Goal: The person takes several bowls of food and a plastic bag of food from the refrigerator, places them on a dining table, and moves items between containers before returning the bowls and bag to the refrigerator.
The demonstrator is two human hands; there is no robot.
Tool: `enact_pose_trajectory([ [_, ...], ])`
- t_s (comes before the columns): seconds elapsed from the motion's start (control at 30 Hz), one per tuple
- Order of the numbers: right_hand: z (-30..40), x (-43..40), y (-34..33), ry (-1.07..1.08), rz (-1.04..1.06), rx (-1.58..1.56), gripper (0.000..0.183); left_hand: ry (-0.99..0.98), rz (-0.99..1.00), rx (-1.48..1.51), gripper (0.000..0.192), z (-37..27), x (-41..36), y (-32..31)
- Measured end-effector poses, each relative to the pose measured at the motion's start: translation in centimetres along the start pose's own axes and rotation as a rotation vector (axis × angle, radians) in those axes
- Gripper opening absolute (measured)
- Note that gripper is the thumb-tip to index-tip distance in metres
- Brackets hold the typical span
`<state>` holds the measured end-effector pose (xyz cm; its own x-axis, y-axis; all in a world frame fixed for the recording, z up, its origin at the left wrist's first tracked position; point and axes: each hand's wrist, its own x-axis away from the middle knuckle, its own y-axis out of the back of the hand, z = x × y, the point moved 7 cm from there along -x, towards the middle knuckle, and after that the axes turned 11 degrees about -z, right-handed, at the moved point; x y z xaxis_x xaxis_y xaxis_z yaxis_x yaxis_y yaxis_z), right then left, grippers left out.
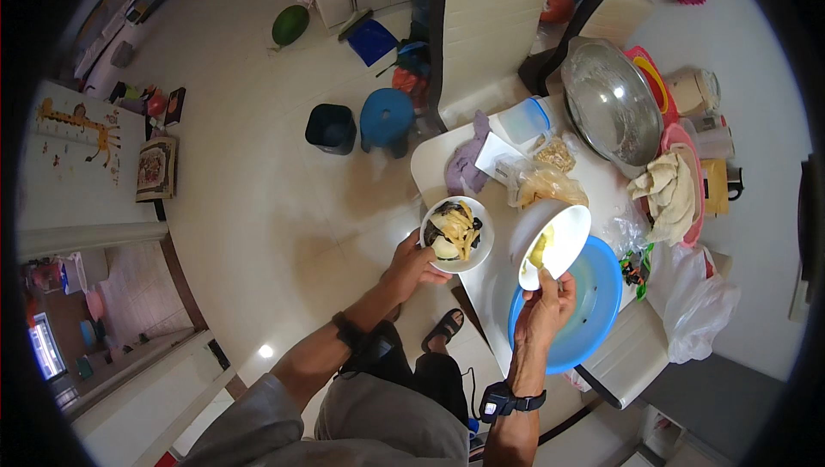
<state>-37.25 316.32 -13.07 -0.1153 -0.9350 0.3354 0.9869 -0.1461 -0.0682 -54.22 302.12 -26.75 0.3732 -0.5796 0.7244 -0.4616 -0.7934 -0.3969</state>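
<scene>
My left hand [412, 268] grips the side of a small white bowl [488, 233], held roughly level near the table's edge. In it lie pale yellow strips of food [459, 228], dark pieces and a whitish piece. My right hand [548, 306] pinches the rim of a second white bowl [570, 228], which is steeply tilted with its inside facing right. Some yellow food [540, 249] clings inside that bowl near my thumb. Below the tilted bowl is a blue plastic basin [613, 293] with liquid and a few dark specks in it; its far side is partly hidden.
The white table [432, 161] bears a purple cloth [465, 161], plastic bags [548, 183], a lidded container [523, 120] and a large metal basin [612, 99]. Chairs [493, 35] stand at the table. A blue stool [387, 116] and black bin [330, 128] are on the floor.
</scene>
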Motion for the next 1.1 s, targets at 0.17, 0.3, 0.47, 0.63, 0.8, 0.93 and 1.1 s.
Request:
enact_pose_trajectory([
  [0.17, -1.9, 1.4, 0.6, -0.102, -0.063, -0.012, 0.019, -0.041, 0.006, 0.044, 0.054, -0.7, -0.7, -0.2],
  [0.3, -6.9, 3.0, 2.5, -0.27, -0.072, -0.008, 0.02, -0.073, 0.002, 0.03, 0.055, -1.7, -2.0, 0.1],
  [0.47, -10.5, 5.8, 3.3, -0.377, -0.141, 0.017, 0.023, -0.074, -0.015, 0.007, 0.049, -2.3, -3.3, 0.6],
  [0.63, -13.7, 6.4, 5.0, -0.355, -0.226, 0.045, 0.027, 0.013, 0.005, 0.001, 0.048, -2.5, -4.1, -0.1],
  [0.8, -16.4, 5.4, 6.2, -0.313, -0.303, 0.017, 0.032, 0.067, 0.027, -0.028, 0.048, -1.9, -4.8, -0.5],
  [0.93, -17.0, 4.6, 6.3, -0.264, -0.369, 0.026, 0.03, 0.113, 0.072, -0.051, 0.048, -1.5, -5.3, -1.2],
  [1.1, -17.1, 3.9, 5.6, -0.264, -0.436, 0.022, 0.029, 0.116, 0.081, -0.076, 0.049, -1.6, -5.7, -2.5],
])
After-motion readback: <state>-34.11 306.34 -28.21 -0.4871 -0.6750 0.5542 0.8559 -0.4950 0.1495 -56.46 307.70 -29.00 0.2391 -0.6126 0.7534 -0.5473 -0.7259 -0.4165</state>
